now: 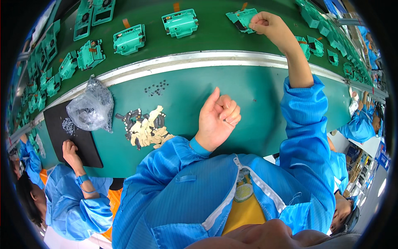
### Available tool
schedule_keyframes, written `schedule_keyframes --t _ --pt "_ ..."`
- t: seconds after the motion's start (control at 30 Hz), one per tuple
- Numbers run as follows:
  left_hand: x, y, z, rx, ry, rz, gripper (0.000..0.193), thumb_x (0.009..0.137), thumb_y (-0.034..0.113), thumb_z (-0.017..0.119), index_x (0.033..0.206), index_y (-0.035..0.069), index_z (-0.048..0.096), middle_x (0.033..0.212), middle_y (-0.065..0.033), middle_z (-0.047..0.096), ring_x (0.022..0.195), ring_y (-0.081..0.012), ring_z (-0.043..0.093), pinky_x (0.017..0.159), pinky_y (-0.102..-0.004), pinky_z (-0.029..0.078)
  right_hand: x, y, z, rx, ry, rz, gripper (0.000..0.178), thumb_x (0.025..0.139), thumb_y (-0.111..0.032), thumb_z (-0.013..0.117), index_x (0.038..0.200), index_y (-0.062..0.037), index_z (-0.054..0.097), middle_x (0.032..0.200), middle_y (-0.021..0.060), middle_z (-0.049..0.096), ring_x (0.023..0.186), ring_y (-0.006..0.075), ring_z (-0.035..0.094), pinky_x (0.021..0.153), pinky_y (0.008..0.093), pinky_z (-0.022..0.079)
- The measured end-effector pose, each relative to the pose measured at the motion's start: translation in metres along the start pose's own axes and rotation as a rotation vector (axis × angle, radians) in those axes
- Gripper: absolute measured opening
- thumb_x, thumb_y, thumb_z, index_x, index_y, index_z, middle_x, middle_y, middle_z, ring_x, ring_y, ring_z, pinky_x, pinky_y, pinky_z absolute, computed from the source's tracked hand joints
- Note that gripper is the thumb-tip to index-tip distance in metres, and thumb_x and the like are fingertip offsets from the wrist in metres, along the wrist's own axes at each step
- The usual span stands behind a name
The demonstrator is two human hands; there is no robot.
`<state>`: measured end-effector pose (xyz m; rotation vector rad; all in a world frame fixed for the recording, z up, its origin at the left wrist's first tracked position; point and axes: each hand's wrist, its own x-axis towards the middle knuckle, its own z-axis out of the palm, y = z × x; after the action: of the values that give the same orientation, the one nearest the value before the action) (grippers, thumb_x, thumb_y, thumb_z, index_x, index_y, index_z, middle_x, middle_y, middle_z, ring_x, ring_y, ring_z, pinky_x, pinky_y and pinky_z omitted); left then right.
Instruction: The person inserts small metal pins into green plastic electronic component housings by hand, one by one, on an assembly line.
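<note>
On the far green belt, my right hand [269, 28] is closed in a pinch at the right end of a green plastic housing [243, 19]. The housing has a dark patch on its face and an orange strip at its top. My left hand [217, 118] hovers over the near green work surface, fingers curled and thumb raised; whatever may be inside them is hidden. Left of it lies a pile of cream and black flat pieces [147, 129]. Beyond that pile, several small black round parts [156, 88] are scattered.
More green housings [179, 23] stand along the belt [215, 37], behind a pale metal rail [195, 59]. At left, a clear bag [92, 108] of small parts rests partly on a black mat [89, 151]. A co-worker's hand [71, 154] is over that mat.
</note>
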<state>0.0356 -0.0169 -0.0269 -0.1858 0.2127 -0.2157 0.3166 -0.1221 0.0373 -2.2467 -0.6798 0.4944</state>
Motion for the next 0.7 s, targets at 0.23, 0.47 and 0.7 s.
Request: schedule_keyframes --t 0.23,0.47,0.7 --pt "-0.001 0.000 0.004 -0.001 0.026 0.004 0.051 0.105 0.043 0.034 0.074 0.008 0.055 0.054 0.0005 0.031 0.056 -0.0134 0.031 0.057 -0.0282 0.030 0.003 0.003 0.005 0.193 0.023 0.017 0.016 0.088 -0.015 0.068 0.097 -0.0020 0.064 0.087 0.0006 0.061 0.083 0.0093 0.056 0.078 0.0242 0.048" --pt "0.000 -0.001 0.002 -0.010 0.028 0.008 0.050 0.104 0.042 0.036 0.075 0.008 0.056 0.054 0.0004 0.032 0.056 -0.0133 0.031 0.056 -0.0283 0.029 0.010 0.000 0.018 0.110 0.082 0.081 0.019 0.084 -0.013 0.073 0.096 0.0000 0.065 0.083 0.0032 0.061 0.077 0.0109 0.058 0.071 0.0252 0.051" --pt "0.000 0.000 0.002 -0.019 0.055 0.008 0.049 0.104 0.042 0.037 0.075 0.007 0.056 0.055 0.0002 0.032 0.056 -0.0134 0.031 0.056 -0.0281 0.029 0.009 0.004 0.023 0.278 0.067 0.083 0.016 0.084 -0.012 0.072 0.095 -0.0016 0.065 0.083 0.0021 0.060 0.078 0.0103 0.057 0.072 0.0247 0.049"
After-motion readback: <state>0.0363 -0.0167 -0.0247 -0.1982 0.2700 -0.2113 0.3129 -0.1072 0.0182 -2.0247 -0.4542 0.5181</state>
